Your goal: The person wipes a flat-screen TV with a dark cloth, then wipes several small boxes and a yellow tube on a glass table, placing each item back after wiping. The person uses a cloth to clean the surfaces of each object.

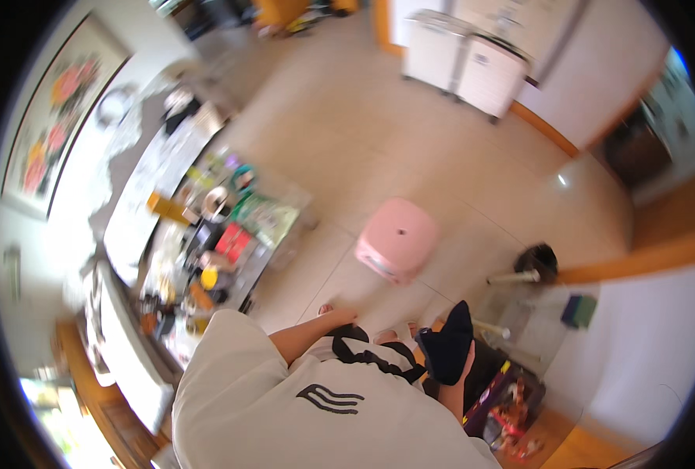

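Observation:
My right hand (468, 362) grips a dark navy fabric item (448, 346), held out at my right side. It has a pointed upper end; what kind of item it is I cannot tell. My left hand (342, 317) hangs in front of my waist, just above a black band of cloth (352, 337). Its fingers are blurred, and whether they hold that cloth cannot be made out. On the tiled floor ahead stands a pink plastic stool (399, 237) with a small hole in its top.
To the left, a low table (256, 269) is crowded with boxes, a tape roll and bags, with a sofa (142, 205) behind it. Two white suitcases (491, 73) stand by the far wall. At right are a clear shelf (514, 311) and an open box (514, 404) of red items.

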The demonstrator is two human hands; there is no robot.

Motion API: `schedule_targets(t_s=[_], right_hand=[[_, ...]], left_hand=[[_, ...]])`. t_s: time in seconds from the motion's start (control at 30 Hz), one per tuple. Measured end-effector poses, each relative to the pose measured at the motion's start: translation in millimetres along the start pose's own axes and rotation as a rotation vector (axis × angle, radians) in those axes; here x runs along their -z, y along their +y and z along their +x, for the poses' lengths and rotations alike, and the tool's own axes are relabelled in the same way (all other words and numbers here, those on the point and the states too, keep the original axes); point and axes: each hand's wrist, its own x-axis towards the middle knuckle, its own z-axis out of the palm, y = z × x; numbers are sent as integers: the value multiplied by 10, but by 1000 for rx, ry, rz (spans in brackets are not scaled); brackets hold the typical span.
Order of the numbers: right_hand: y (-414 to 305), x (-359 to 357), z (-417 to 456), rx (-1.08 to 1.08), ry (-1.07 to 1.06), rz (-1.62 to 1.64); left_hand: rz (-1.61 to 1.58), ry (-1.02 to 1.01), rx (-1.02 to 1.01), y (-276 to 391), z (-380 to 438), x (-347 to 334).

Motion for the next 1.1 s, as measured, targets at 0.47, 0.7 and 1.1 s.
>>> schedule_targets(t_s=[0.47, 0.7, 1.1], right_hand=[[2431, -1966, 1426, -720, 29, -206], [2733, -2806, 1802, -907, -276, -756], [2461, -3004, 3328, -786, -446, -979]], left_hand=[[-1150, 677, -252, -379, -2835, 1537], [-795, 1183, -136, -824, -3355, 1739], [-934, 1190, -81, -1219, -3113, 3011]])
